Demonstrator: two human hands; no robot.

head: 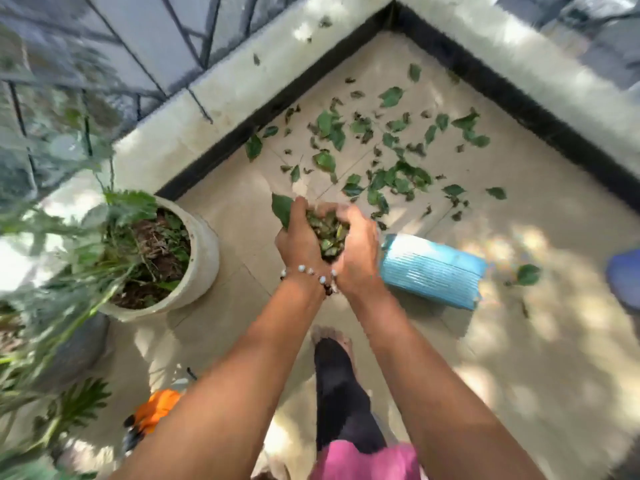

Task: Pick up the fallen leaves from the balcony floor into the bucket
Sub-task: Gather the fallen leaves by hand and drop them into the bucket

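Both hands are cupped together, left hand and right hand curled round a heap of gathered leaves held above the balcony floor. More fallen leaves lie scattered in the corner beyond. Just right of the hands lies a blue ribbed bucket, tipped on its side. At left, a white pot holds soil and a green plant.
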